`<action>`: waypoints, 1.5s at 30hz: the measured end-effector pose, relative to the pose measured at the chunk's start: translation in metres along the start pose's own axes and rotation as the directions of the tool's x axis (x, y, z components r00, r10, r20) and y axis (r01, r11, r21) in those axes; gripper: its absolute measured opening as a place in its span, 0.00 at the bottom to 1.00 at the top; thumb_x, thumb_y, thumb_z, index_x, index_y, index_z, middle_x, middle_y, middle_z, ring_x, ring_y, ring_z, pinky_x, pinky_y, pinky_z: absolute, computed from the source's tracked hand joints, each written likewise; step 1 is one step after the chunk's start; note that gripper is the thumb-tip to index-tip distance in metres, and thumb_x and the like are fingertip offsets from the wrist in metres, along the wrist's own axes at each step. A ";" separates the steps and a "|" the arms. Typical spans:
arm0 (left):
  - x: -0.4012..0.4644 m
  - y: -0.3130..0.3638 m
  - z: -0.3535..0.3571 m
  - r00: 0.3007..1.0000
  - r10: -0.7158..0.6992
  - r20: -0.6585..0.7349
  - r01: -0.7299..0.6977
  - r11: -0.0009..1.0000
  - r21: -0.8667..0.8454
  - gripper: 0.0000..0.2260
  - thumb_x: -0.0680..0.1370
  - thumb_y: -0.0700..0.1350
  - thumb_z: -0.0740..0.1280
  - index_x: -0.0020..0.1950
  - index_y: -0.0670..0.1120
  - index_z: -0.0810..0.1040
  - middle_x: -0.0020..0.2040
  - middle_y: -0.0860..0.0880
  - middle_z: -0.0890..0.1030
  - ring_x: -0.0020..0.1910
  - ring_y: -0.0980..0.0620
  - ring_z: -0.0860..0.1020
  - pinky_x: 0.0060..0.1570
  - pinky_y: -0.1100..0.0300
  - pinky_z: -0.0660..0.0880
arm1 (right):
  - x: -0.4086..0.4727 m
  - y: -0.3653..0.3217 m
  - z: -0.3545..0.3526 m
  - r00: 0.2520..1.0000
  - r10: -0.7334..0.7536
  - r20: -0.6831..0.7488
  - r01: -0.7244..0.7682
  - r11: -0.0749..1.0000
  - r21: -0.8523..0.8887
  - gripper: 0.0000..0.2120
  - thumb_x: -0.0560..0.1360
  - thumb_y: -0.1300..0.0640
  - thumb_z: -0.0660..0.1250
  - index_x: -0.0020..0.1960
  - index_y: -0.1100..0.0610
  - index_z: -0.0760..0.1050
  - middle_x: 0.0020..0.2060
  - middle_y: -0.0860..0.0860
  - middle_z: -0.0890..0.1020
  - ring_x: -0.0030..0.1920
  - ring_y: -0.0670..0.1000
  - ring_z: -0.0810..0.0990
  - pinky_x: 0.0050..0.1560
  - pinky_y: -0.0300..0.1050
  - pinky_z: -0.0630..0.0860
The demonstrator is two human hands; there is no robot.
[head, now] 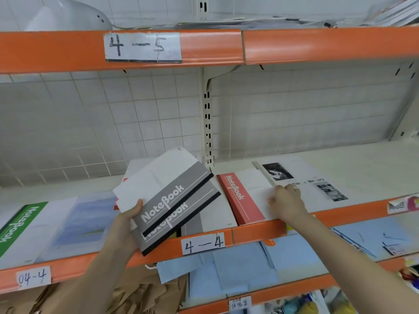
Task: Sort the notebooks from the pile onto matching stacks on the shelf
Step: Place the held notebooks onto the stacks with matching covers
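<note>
While the left hand [128, 217] gripped a fanned pile of notebooks, thumb curled over the top cover, the right hand [286, 201] sat on the red stack [241, 199] with fingers curled at its far right edge. Couldn't tell whether those fingers were pinching a cover or only pressing and squaring it.

Pile: two grey notebooks [179, 200] on top, "NoteBook" lettering readable on both, black spine strips. A sliver of red cover peeked out behind them at the left; couldn't tell how many more were underneath. Pile was held tilted, above the front lip of the middle shelf [260, 230], the one tagged 4-4.

Shelf stacks, left to right: green notebook [21, 225], pale blue one [90, 218], a grey one [199, 220] mostly hidden under the held pile, then the red stack, then the photo-cover one [317, 184] reading "Time & Memory".

Key relation: the matching grey stack lay directly below and just behind the pile, close to the left hand and left of the right hand. Its long axis ran front to back on the shelf; the held greys were skewed diagonally, spines pointing to the far right. My read: top grey needs a twist to line up, then a short drop. Left hand was nearer, but it was loaded, so the right likely has to peel the top copy off.

Risk, as a guess: the fanned pile slipping off the thumb during the peel.
</note>
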State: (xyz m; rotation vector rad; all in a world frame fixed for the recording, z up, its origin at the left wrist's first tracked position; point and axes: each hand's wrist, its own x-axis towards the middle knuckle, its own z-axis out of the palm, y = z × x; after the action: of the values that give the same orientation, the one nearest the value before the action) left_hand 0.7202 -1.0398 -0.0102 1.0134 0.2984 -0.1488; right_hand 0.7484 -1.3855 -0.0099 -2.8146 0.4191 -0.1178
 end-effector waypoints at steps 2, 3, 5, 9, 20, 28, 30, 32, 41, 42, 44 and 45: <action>0.000 0.000 0.000 1.000 0.003 0.004 -0.003 1.000 -0.002 0.10 0.79 0.47 0.63 0.55 0.43 0.76 0.39 0.45 0.85 0.33 0.46 0.84 0.27 0.53 0.79 | -0.003 -0.005 0.001 0.999 -0.001 -0.041 -0.002 0.998 -0.070 0.14 0.79 0.60 0.56 0.63 0.63 0.68 0.59 0.60 0.68 0.61 0.61 0.65 0.54 0.52 0.69; 0.000 0.000 0.001 1.000 0.002 0.010 -0.002 1.000 -0.003 0.10 0.79 0.47 0.63 0.55 0.43 0.76 0.39 0.45 0.85 0.33 0.46 0.84 0.27 0.53 0.79 | -0.004 -0.008 0.001 0.999 -0.001 -0.052 -0.004 0.996 -0.092 0.14 0.78 0.62 0.56 0.63 0.63 0.68 0.59 0.59 0.68 0.61 0.61 0.66 0.54 0.52 0.69; -0.001 0.001 0.002 1.000 0.007 0.019 -0.007 1.000 0.001 0.11 0.79 0.47 0.63 0.57 0.42 0.76 0.39 0.44 0.85 0.34 0.46 0.84 0.27 0.53 0.79 | -0.006 -0.013 0.002 0.999 0.008 -0.034 -0.011 0.993 -0.114 0.14 0.78 0.63 0.56 0.62 0.63 0.68 0.58 0.59 0.69 0.61 0.60 0.67 0.54 0.51 0.69; 0.001 0.000 0.000 1.000 0.022 0.015 -0.022 1.000 0.005 0.16 0.78 0.46 0.65 0.64 0.42 0.74 0.43 0.43 0.85 0.36 0.45 0.84 0.30 0.51 0.80 | -0.011 -0.018 0.005 0.999 0.031 0.009 -0.029 0.982 -0.184 0.15 0.78 0.64 0.54 0.64 0.63 0.67 0.60 0.58 0.68 0.61 0.59 0.67 0.57 0.52 0.68; -0.004 0.002 0.003 0.999 -0.021 0.043 0.020 1.000 0.017 0.17 0.78 0.45 0.65 0.65 0.42 0.74 0.46 0.41 0.84 0.37 0.43 0.84 0.31 0.49 0.80 | -0.022 -0.030 0.000 0.984 -0.108 -0.141 0.079 0.977 -0.200 0.13 0.78 0.62 0.55 0.59 0.61 0.72 0.57 0.57 0.73 0.58 0.58 0.72 0.53 0.50 0.72; -0.012 0.014 0.010 0.982 0.096 0.164 -0.120 0.982 0.145 0.19 0.70 0.42 0.69 0.61 0.46 0.75 0.51 0.41 0.84 0.43 0.44 0.83 0.37 0.51 0.81 | -0.038 -0.087 -0.023 0.958 -0.278 0.076 0.115 0.608 0.785 0.21 0.79 0.44 0.59 0.67 0.56 0.68 0.59 0.50 0.77 0.56 0.48 0.76 0.55 0.43 0.74; -0.013 0.018 0.012 0.974 0.110 0.198 -0.142 0.977 0.158 0.18 0.70 0.42 0.69 0.60 0.46 0.76 0.50 0.41 0.84 0.43 0.44 0.84 0.37 0.52 0.81 | -0.043 -0.094 -0.022 0.951 -0.267 0.158 -0.010 0.483 0.876 0.21 0.77 0.43 0.62 0.65 0.53 0.67 0.57 0.47 0.76 0.55 0.47 0.77 0.54 0.46 0.75; -0.015 0.023 0.014 0.967 0.126 0.221 -0.169 0.967 0.188 0.19 0.69 0.43 0.69 0.60 0.45 0.76 0.49 0.41 0.84 0.43 0.44 0.84 0.37 0.52 0.81 | -0.042 -0.097 -0.015 0.967 -0.196 0.165 -0.097 0.319 0.943 0.21 0.76 0.46 0.65 0.65 0.56 0.70 0.56 0.49 0.79 0.54 0.49 0.80 0.56 0.51 0.77; -0.019 0.029 0.006 0.963 0.058 0.264 -0.139 0.945 0.297 0.22 0.71 0.43 0.69 0.64 0.45 0.74 0.53 0.41 0.83 0.48 0.43 0.83 0.41 0.52 0.80 | -0.035 -0.107 -0.015 0.970 -0.108 0.216 -0.209 0.070 0.975 0.13 0.81 0.50 0.57 0.55 0.54 0.78 0.47 0.52 0.85 0.51 0.55 0.83 0.56 0.54 0.78; -0.018 0.028 0.005 0.964 0.052 0.261 -0.133 0.944 0.302 0.20 0.72 0.43 0.69 0.64 0.44 0.74 0.53 0.41 0.84 0.46 0.44 0.84 0.40 0.53 0.80 | -0.037 -0.108 -0.018 0.983 -0.094 0.160 -0.149 0.113 0.982 0.13 0.82 0.52 0.57 0.54 0.55 0.78 0.46 0.51 0.85 0.50 0.53 0.83 0.54 0.50 0.79; -0.017 0.027 0.003 0.967 0.048 0.252 -0.125 0.946 0.299 0.17 0.75 0.42 0.68 0.63 0.45 0.75 0.52 0.41 0.84 0.45 0.44 0.84 0.39 0.52 0.80 | -0.039 -0.104 -0.024 0.997 -0.072 0.030 -0.010 0.259 0.966 0.10 0.82 0.56 0.57 0.53 0.55 0.76 0.44 0.48 0.83 0.46 0.49 0.82 0.47 0.41 0.79; -0.015 0.025 0.002 0.969 0.045 0.244 -0.117 0.949 0.291 0.15 0.75 0.42 0.67 0.63 0.46 0.75 0.52 0.41 0.84 0.45 0.43 0.83 0.41 0.51 0.80 | -0.038 -0.102 -0.027 0.998 -0.065 -0.018 0.036 0.297 0.954 0.08 0.81 0.57 0.57 0.53 0.54 0.75 0.44 0.49 0.82 0.45 0.50 0.81 0.46 0.43 0.79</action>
State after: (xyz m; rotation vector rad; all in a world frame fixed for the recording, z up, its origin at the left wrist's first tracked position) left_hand 0.7129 -1.0285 0.0156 1.2988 0.0147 -0.2430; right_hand 0.7362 -1.2886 0.0447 -1.5737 0.1348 -0.2493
